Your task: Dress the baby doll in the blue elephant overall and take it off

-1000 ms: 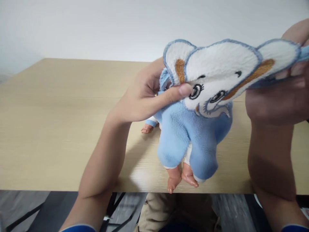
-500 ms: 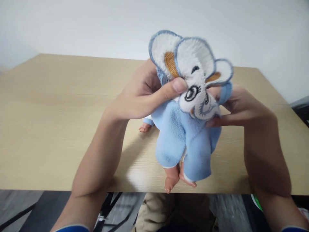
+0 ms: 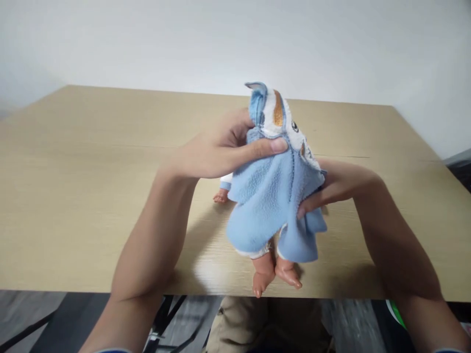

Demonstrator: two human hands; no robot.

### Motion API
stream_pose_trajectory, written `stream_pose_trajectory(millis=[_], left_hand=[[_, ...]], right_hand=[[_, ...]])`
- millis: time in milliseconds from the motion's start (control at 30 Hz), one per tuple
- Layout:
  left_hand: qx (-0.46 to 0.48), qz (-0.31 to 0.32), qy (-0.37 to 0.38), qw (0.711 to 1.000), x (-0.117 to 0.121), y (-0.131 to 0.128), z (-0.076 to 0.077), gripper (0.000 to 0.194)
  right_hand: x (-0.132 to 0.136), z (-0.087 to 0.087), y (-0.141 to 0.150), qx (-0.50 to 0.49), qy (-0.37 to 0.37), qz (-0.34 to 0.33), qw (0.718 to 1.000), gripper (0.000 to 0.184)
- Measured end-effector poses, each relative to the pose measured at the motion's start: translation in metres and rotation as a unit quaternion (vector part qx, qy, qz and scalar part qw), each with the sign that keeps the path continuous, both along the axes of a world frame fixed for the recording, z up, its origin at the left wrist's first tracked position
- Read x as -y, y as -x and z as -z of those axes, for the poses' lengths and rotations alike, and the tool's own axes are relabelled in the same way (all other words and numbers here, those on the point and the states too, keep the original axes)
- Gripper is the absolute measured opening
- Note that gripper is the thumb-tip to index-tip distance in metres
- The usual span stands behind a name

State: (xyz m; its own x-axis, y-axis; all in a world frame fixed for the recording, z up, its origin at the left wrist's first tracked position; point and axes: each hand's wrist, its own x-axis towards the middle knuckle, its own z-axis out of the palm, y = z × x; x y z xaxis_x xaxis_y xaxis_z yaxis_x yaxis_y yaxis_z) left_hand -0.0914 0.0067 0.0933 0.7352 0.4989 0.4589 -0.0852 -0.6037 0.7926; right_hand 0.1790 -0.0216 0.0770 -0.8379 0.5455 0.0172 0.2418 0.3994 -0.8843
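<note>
A doll in a light blue fleece outfit [image 3: 263, 196] is near the table's front edge, its bare feet [image 3: 275, 274] pointing toward me. The outfit's white elephant-face hood [image 3: 270, 110], with embroidered eyes and brown-gold patches, covers the doll's head. My left hand [image 3: 235, 144] grips the hood's left side, thumb pressed on the front and fingers behind. Lower on the right, my right hand [image 3: 331, 186] has the front of the fleece pinched, its fingers partly hidden by cloth. A small doll hand [image 3: 221, 195] with a white and blue cuff shows under my left wrist.
The light wood table [image 3: 91, 206] reaches back to a white wall [image 3: 165, 44]. My legs in khaki trousers [image 3: 235, 326] are below its front edge. A dark object [image 3: 459, 169] is beyond the right edge.
The elephant hood has turned to the right and come down, so its face shows from the side. My right hand has moved lower and left, pulling the fleece across.
</note>
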Motion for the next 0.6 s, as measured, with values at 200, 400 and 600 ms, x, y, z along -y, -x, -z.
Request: stream_pose_trajectory(millis=[200,400,600], left_hand=[[-0.164,0.125,0.148,0.967,-0.004,0.018,-0.004,0.031],[-0.006,0.034,0.097,0.995,-0.003,0.007,-0.009,0.03],[-0.08,0.001,0.125,0.989,-0.001,0.01,-0.004,0.043]], right_hand=[[0.007,0.0,-0.011,-0.109,-0.005,0.081,0.991,0.023],[0.012,-0.005,-0.012,-0.108,0.05,0.021,0.993,0.013],[0.007,-0.004,-0.003,-0.089,0.045,-0.094,0.991,0.011]])
